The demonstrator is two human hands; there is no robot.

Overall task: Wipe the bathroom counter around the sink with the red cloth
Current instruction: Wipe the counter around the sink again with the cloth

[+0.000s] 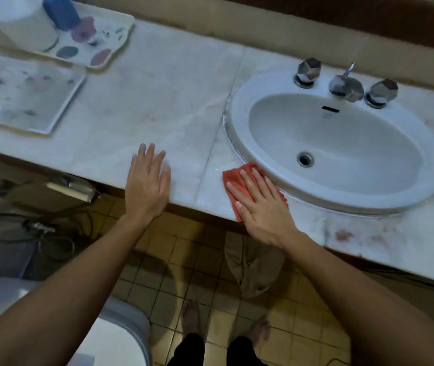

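Bare counter (pixel 163 96) lies open between sink (pixel 239 122) and two trays (pixel 52 120) at far left

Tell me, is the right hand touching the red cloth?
Touching. The head view shows the right hand lying flat, fingers straight, on the red cloth beside the sink.

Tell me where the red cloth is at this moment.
In the head view, the red cloth lies flat on the marble counter at its front edge, against the sink's front-left rim, pressed under the right hand.
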